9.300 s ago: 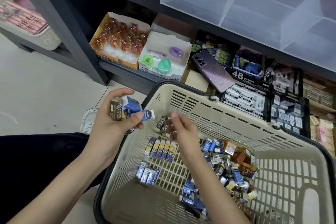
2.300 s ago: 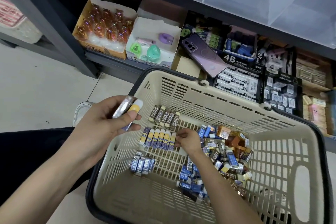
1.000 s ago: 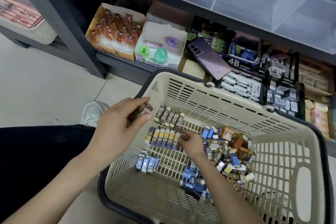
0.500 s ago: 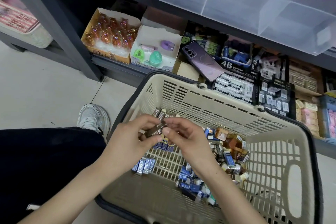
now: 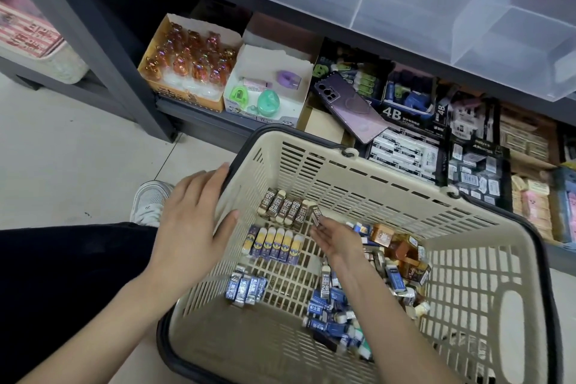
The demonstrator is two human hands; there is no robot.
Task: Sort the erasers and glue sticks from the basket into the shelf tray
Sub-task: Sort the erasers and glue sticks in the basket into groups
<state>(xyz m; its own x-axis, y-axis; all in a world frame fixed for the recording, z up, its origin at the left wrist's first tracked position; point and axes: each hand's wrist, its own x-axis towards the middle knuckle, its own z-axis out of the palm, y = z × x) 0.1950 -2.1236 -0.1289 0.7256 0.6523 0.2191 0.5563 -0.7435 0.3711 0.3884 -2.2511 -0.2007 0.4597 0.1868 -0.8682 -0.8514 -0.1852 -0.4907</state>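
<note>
- L hand (image 5: 193, 227): grip open, fingers straight, over basket (image 5: 389, 187) left rim.
- R hand (image 5: 335, 238): grip pinches brown eraser (image 5: 317, 215) at right end of brown row (image 5: 280, 206), inside basket.
- Clear shelf tray (image 5: 405, 9) above.

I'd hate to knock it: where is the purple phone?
Head view, upper middle: the purple phone lies on the low shelf just beyond the far rim of the basket, between the white carton and the 4B eraser box.

The slotted basket (image 5: 374, 178) is beige with a black rim; its far eraser row (image 5: 285, 210) is brown with white print, the middle row (image 5: 276, 245) navy with yellow ends, the near row (image 5: 246, 286) blue and silver; the phone (image 5: 352, 109) is purple, the shelf tray (image 5: 405, 9) clear.
</note>
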